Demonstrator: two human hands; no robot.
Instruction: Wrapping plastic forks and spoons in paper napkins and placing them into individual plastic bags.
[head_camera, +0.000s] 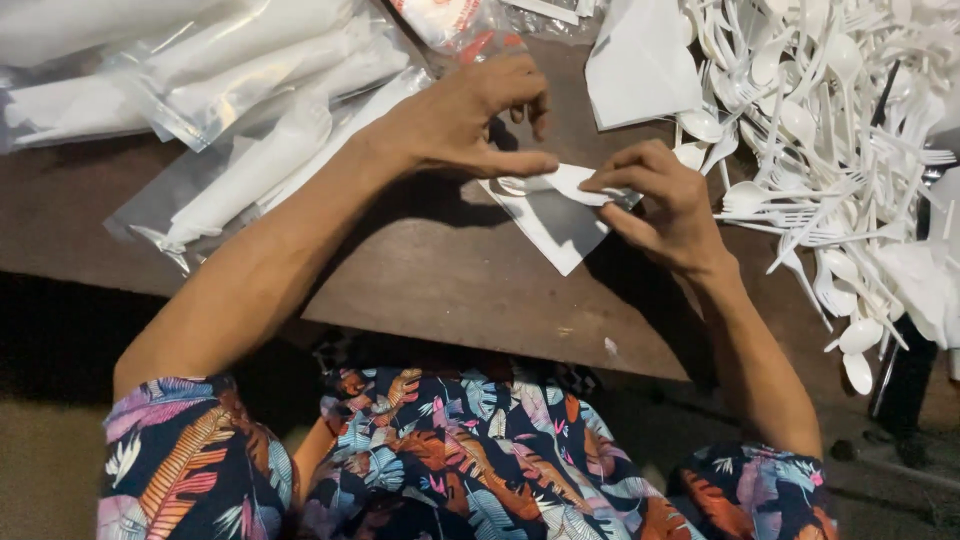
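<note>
**Two hands pinch a white spoon and a napkin over a brown table**

The left hand (470, 120) has its thumb and first finger pressed together on the bowl end of one white plastic spoon (522, 184). Its other fingers are curled above. The right hand (660, 195) is closed in a pinch on the other end of the same little bundle, where a folded white napkin (572, 180) wraps the spoon. So both hands grip one spoon and one napkin, and the bundle sits between them, just above the table (440, 270).

Right under the hands lies one flat white sheet (555, 230), with a corner pointing toward the person. I cannot tell if it is paper or a bag.

Past the right hand, one more white napkin (640, 60) lies flat. Beside it, and out to the right, is a big heap of white plastic spoons and forks (830, 120), too many to count. Some lie loose near the table edge.

Past the left hand, on its far side, lie clear plastic bags (240, 70) in a pile, about four or five. Each one holds white things, long and thin in shape. Above the left hand sits one clear packet with red print (450, 20) on it.

The person wears a dark shirt (450, 460) with bright leaves.
</note>
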